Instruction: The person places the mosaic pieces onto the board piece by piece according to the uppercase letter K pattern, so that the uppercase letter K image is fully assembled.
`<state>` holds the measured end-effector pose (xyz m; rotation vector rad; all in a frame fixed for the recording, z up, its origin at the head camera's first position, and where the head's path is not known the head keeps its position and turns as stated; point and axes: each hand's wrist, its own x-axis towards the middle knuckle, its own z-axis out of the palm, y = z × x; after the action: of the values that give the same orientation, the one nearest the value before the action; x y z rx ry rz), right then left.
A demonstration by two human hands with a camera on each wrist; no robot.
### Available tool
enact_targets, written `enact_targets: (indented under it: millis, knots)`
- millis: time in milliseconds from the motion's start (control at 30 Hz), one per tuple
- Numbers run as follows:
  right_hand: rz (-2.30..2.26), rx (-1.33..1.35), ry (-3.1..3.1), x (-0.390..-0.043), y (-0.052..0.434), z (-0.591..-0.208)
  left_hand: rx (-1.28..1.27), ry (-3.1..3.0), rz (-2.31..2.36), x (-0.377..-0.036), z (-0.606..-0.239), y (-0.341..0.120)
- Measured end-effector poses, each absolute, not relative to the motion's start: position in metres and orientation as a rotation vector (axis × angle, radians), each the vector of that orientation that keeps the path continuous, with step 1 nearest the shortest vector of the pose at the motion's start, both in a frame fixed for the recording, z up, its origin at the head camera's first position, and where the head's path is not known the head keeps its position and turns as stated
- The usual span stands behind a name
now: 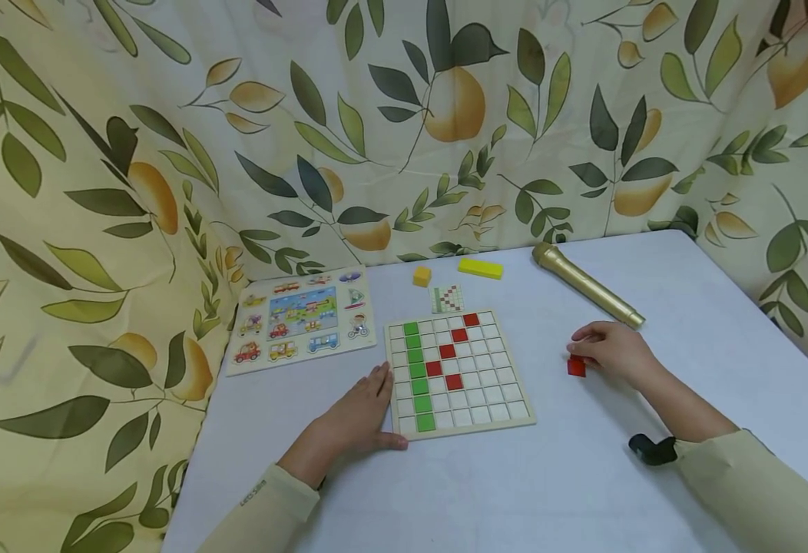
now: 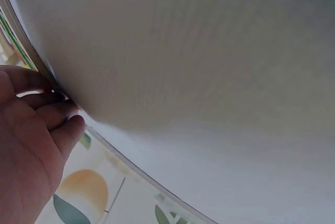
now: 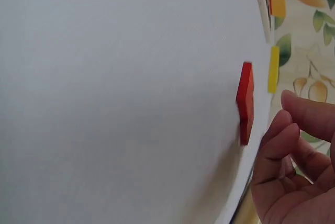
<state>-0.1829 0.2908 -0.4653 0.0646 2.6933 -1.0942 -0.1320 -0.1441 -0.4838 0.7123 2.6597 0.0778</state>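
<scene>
A square wooden grid board (image 1: 461, 432) lies on the table with a column of green tiles (image 1: 418, 386) and a slanting run of red tiles (image 1: 448, 351) in its white cells. My left hand (image 1: 359, 411) rests at the board's left edge, fingers extended and thumb by the near corner. To the right of the board, two loose red tiles (image 3: 245, 90) lie on the cloth. My right hand (image 1: 614, 351) hovers just beside them, fingers loosely bent. In the right wrist view the fingertips stand apart from the tiles, with nothing visible between them.
Behind the board are a small pattern card (image 1: 447, 299), an orange block (image 1: 422, 276) and a yellow bar (image 1: 481, 268). A gold microphone (image 1: 587, 286) lies at the back right. A vehicle picture puzzle (image 1: 300, 315) is at the left. Patterned curtains (image 1: 390, 130) border the table.
</scene>
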Motion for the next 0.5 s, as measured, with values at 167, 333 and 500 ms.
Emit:
enact_targets:
  millis: [167, 333, 500]
  knots:
    - [-1.039, 0.083, 2.705, -0.181, 0.304, -0.470, 0.702, 2.662, 0.080, -0.132, -0.483, -0.144]
    - [-0.969, 0.079, 2.713, -0.180, 0.306, -0.476, 0.708, 2.664, 0.079, -0.132, -0.483, -0.144]
    - [-0.962, 0.059, 2.744, -0.180, 0.305, -0.480, 0.709, 2.664, 0.080, -0.131, -0.483, -0.143]
